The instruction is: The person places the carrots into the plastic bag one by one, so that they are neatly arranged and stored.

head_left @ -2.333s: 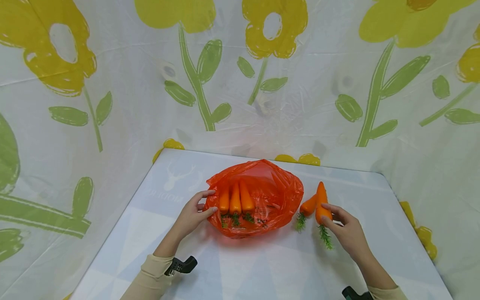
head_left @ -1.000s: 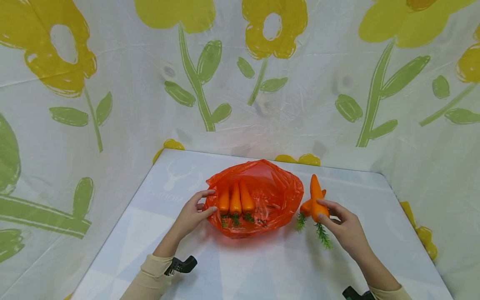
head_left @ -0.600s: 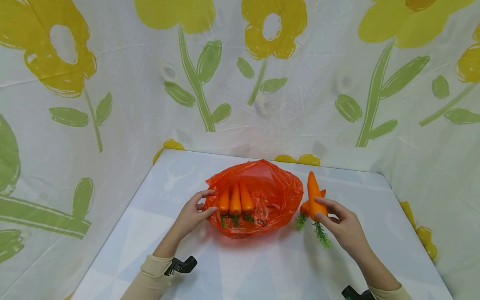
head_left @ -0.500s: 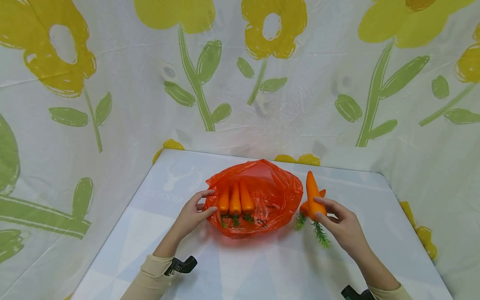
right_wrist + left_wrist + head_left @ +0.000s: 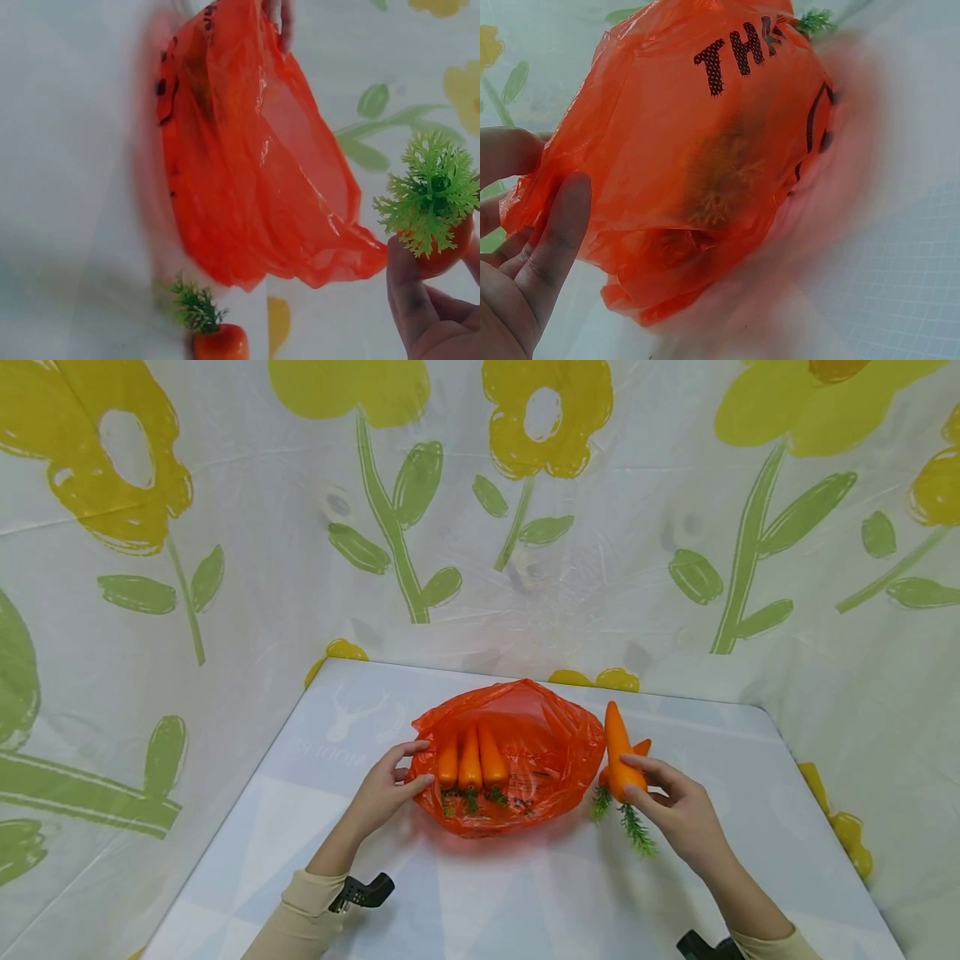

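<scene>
An orange-red plastic bag point(image 5: 558, 768) stands with its mouth spread wide on the table, and three carrots point(image 5: 470, 760) with green tops lie side by side inside it. My left hand point(image 5: 386, 789) pinches the bag's left edge between thumb and fingers; in the left wrist view the bag point(image 5: 660, 135) bears dark printed letters. Just right of the bag, my right hand point(image 5: 686, 814) holds a carrot point(image 5: 618, 747) by its thick end, tip pointing up and leafy top hanging down. Behind it another carrot point(image 5: 643, 747) lies on the table, mostly hidden; the right wrist view shows its leafy end point(image 5: 196, 306).
The pale table point(image 5: 480, 910) has a printed deer pattern and reaches back to a hanging sheet point(image 5: 600, 602) with yellow flowers. Sheets also close in the left and right sides. A black strap device sits on each wrist.
My right hand has lifted its carrot off the table and carried it left, to the bag's right rim, covering more of the carrot behind. My left hand and the bag have stayed put.
</scene>
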A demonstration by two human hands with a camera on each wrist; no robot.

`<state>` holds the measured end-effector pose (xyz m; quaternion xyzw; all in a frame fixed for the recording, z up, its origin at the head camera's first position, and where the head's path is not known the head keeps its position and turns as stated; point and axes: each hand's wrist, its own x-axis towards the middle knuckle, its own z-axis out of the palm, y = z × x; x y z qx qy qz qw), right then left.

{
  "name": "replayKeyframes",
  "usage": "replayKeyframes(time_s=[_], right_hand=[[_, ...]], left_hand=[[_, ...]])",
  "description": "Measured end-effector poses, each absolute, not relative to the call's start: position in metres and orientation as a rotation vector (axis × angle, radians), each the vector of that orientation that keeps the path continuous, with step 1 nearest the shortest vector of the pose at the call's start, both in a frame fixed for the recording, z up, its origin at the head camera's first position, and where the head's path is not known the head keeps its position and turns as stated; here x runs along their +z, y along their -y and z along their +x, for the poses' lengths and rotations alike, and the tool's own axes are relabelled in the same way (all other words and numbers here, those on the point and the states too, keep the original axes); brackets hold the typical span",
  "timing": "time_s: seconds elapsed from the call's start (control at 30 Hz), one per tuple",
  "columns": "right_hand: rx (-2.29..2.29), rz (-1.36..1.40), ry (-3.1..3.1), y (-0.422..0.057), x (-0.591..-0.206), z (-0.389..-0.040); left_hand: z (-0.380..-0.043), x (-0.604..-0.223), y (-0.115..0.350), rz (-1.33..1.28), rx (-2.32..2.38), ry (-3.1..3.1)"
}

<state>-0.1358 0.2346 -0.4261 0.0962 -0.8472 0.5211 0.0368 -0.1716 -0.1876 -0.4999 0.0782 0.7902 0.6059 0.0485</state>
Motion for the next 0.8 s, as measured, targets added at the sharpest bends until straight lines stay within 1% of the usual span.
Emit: replayKeyframes(time_s=[0.8], right_hand=[[1.682, 0.472, 2.532, -0.218, -0.429, -0.142]], left_hand=[[-0.173, -0.501, 0.187, 0.24, 1.835, -2.411]])
